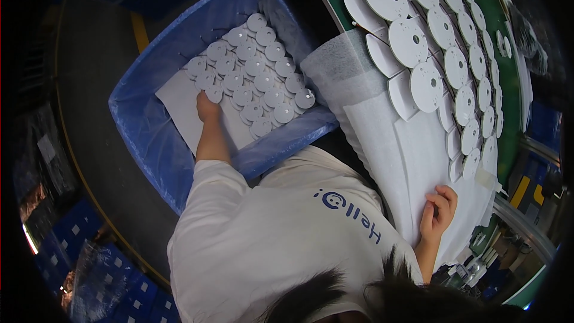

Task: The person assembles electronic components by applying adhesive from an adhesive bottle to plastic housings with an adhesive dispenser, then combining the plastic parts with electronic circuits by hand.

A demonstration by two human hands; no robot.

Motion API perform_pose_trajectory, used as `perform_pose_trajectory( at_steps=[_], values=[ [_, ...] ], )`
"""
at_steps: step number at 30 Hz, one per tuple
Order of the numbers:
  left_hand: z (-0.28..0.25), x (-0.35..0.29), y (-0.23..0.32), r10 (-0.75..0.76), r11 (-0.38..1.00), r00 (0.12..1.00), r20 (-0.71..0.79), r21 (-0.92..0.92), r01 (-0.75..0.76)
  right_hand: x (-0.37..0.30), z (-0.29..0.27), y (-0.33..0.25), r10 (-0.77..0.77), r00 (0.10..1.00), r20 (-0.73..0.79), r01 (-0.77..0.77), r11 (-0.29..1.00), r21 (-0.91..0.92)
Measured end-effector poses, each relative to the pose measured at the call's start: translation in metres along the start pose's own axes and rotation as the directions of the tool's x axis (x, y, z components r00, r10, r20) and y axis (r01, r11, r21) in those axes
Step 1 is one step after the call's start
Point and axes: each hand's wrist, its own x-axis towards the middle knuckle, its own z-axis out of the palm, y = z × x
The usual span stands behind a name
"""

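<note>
My left hand [207, 107] reaches into a bin lined with blue plastic [140, 93]. Its fingers are closed at the edge of a white round disc [214, 95], at the near left end of several rows of similar discs; the fingertips are partly hidden. Those rows lie overlapped on a white sheet [179, 104] inside the bin. My right hand [439, 210] hovers at or rests on white foam sheeting [382, 149], its fingers loosely bent and apart, with nothing seen in them.
On the right, a green-topped table [513, 87] carries many white discs with centre holes [408, 42], in slanting rows. A metal rail [526, 227] runs beside it. Blue boxes [113, 287] stand at the lower left, and a yellow line [84, 179] curves along the dark floor.
</note>
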Motion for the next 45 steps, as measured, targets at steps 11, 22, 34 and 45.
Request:
perform_pose_trajectory(
  at_steps=[11,22,34,45],
  values=[
    [-0.015,-0.007,0.02,-0.102,0.991,0.993,0.063,0.093,0.096,0.0,0.001,-0.002,-0.024,1.0,-0.006,0.023,0.999,-0.04],
    [-0.009,0.009,0.011,-0.093,0.995,0.985,0.143,0.052,0.086,-0.001,-0.001,-0.004,0.004,1.0,-0.008,-0.004,1.0,-0.009],
    [-0.161,-0.004,0.129,0.068,0.679,0.751,-0.656,-0.521,-0.517,0.025,-0.092,-0.051,0.045,0.931,-0.363,0.14,0.872,0.469],
    [-0.397,-0.269,0.324,0.854,-0.516,-0.09,-0.513,-0.856,-0.021,0.027,-0.155,-0.097,-0.479,0.802,-0.358,0.533,0.3,0.791]
  ],
)
